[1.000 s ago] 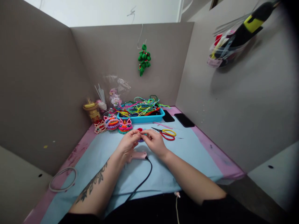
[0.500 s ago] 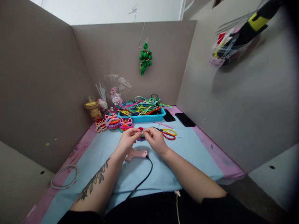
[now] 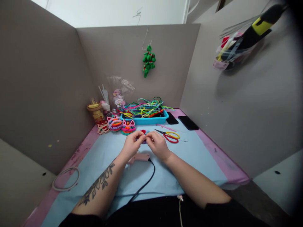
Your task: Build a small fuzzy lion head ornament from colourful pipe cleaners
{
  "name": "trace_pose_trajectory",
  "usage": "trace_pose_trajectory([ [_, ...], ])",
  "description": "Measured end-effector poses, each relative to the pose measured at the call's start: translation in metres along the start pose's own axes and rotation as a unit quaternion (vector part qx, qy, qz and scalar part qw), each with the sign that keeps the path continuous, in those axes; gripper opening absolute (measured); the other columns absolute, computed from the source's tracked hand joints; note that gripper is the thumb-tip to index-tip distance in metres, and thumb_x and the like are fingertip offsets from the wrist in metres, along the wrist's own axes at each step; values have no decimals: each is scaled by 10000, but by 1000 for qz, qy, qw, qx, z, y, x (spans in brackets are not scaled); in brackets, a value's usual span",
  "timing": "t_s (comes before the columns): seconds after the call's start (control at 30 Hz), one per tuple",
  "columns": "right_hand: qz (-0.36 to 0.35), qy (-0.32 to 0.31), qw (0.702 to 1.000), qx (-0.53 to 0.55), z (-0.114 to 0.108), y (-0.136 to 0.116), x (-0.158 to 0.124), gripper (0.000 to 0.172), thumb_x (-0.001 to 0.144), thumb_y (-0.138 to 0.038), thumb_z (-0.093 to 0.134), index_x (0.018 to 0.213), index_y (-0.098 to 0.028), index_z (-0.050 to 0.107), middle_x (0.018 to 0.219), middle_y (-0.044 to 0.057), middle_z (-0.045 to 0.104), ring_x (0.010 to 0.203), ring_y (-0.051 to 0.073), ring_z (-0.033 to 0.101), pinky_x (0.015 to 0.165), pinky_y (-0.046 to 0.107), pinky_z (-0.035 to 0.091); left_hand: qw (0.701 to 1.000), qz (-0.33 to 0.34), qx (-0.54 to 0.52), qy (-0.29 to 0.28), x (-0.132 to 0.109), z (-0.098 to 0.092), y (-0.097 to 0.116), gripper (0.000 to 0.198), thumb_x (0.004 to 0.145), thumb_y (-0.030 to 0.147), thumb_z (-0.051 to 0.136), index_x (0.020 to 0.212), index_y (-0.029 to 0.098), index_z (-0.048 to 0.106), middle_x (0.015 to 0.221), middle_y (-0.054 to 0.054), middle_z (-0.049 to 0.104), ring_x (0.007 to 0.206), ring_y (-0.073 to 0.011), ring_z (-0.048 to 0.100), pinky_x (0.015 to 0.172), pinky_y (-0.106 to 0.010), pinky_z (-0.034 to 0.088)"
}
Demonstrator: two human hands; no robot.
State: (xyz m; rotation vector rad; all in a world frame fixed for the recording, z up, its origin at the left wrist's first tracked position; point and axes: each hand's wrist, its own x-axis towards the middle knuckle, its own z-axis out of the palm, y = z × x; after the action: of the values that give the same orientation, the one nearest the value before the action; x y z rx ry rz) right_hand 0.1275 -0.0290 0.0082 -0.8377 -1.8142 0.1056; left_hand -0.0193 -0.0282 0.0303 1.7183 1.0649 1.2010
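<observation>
My left hand point(image 3: 132, 144) and my right hand point(image 3: 158, 145) meet fingertip to fingertip over the middle of the table. Both are closed in a pinch; whatever is between the fingers is too small to make out. Right behind the fingertips is a small fuzzy piece in red, blue and purple point(image 3: 144, 141), mostly hidden by the hands. A pale pink glue gun point(image 3: 140, 157) lies below the hands, its black cord running toward my body. Scissors point(image 3: 171, 137) with red and yellow handles rest to the right of my right hand.
Behind stands a blue tray point(image 3: 151, 120) heaped with coloured pipe cleaners. Fuzzy animal-face pieces point(image 3: 128, 127) and a brown cup point(image 3: 96, 112) are at the back left. Two phones point(image 3: 188, 122) lie back right. A white ring point(image 3: 66, 178) sits front left; grey partitions surround the table.
Both hands stay pinched together at nearly the same place, with the fingers slightly shifted. The whole view has tilted a little, so everything sits slightly lower.
</observation>
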Motion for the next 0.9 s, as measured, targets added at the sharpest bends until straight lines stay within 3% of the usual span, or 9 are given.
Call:
trace_pose_trajectory([
  [0.17,5,-18,1000,7,-1,-1,0,95,845,-193,447,798,-191,530,715,29,562,678,156,518,623,264,420,1000,-4,-7,-17,1,-1,2,203,782,332,540,703,147,568,575,30,474,487,-71,397,453,-183,316],
  [0.57,44,-20,998,33,0,-2,2,100,829,-189,448,785,-187,537,714,19,568,665,142,503,633,253,401,973,-89,-209,-32,1,5,0,235,705,344,636,666,141,524,487,61,412,420,-41,321,407,-177,215],
  [0.77,113,-21,990,87,-6,-7,4,124,831,-231,452,774,-177,547,669,1,551,594,125,492,578,232,399,947,-134,-293,13,6,-3,6,261,611,283,710,607,127,501,513,50,412,423,-21,280,387,-160,159],
  [0.9,173,-4,983,59,-10,8,9,187,842,-253,426,813,-178,595,726,23,621,676,150,561,638,246,423,941,-117,-316,-6,6,-5,8,249,644,271,717,631,115,524,552,34,421,454,-20,294,395,-151,168],
])
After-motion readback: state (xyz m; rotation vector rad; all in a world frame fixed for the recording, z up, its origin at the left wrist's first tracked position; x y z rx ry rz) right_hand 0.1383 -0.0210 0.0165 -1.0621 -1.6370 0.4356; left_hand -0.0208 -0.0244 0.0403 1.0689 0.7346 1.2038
